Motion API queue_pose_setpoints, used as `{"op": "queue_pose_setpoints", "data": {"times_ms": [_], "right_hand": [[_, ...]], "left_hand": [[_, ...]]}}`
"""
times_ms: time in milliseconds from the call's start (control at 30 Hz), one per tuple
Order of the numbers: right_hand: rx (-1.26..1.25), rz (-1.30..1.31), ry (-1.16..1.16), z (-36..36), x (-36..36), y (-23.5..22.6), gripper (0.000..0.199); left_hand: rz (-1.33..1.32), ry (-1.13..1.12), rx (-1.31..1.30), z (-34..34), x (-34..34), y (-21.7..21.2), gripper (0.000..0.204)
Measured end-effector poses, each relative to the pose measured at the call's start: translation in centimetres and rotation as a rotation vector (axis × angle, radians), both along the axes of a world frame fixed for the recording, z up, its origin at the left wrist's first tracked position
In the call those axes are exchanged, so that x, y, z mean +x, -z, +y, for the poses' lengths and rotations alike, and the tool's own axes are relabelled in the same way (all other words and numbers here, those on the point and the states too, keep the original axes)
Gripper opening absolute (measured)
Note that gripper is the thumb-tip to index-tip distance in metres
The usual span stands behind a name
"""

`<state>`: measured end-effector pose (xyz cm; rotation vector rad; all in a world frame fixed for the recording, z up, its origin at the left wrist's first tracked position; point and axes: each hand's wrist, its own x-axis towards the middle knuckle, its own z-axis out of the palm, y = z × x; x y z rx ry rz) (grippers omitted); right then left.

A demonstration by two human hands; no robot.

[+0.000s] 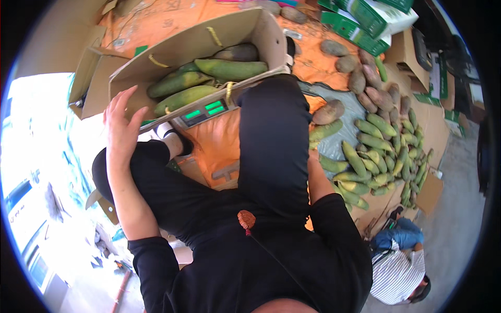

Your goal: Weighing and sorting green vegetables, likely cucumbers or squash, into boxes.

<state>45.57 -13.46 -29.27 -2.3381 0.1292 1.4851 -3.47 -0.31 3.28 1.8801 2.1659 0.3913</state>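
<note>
My left hand (123, 119) is open, fingers apart, beside the near left corner of a brown cardboard carton (188, 52) with yellow rope handles. Inside lie several long green radishes (232, 69) and a dark brownish root (237, 53). The carton rests on a digital scale (203, 113) with lit green displays. My right hand (313, 155) is mostly hidden behind my right knee, its fingers out of sight. Just beyond it lies a green radish (325, 130), below a brownish-red root (328, 111); whether the hand grips the radish I cannot tell.
On the right are a large pile of green radishes (376, 161) and several brownish-red roots (365, 83). Green-and-white cartons (370, 23) stand at the back right. An orange sheet (224, 141) covers the floor. Another person (399, 261) in a striped top is at lower right.
</note>
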Motion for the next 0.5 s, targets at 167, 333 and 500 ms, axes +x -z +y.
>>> {"op": "queue_pose_setpoints", "data": {"times_ms": [167, 333, 500], "right_hand": [[0.285, -0.017, -0.031, -0.9, -1.0, -2.2, 0.062], [0.502, -0.123, -0.232, 0.9, -0.6, -6.5, 0.056], [0.837, -0.194, -0.301, 7.3, 0.3, -14.0, 0.059]], "left_hand": [[-0.032, -0.014, -0.007, 0.1, 0.3, -0.1, 0.047], [-0.012, 0.021, 0.015, 0.0, 0.1, -0.2, 0.046], [-0.015, -0.009, -0.004, -0.1, 0.2, -0.3, 0.043]]}}
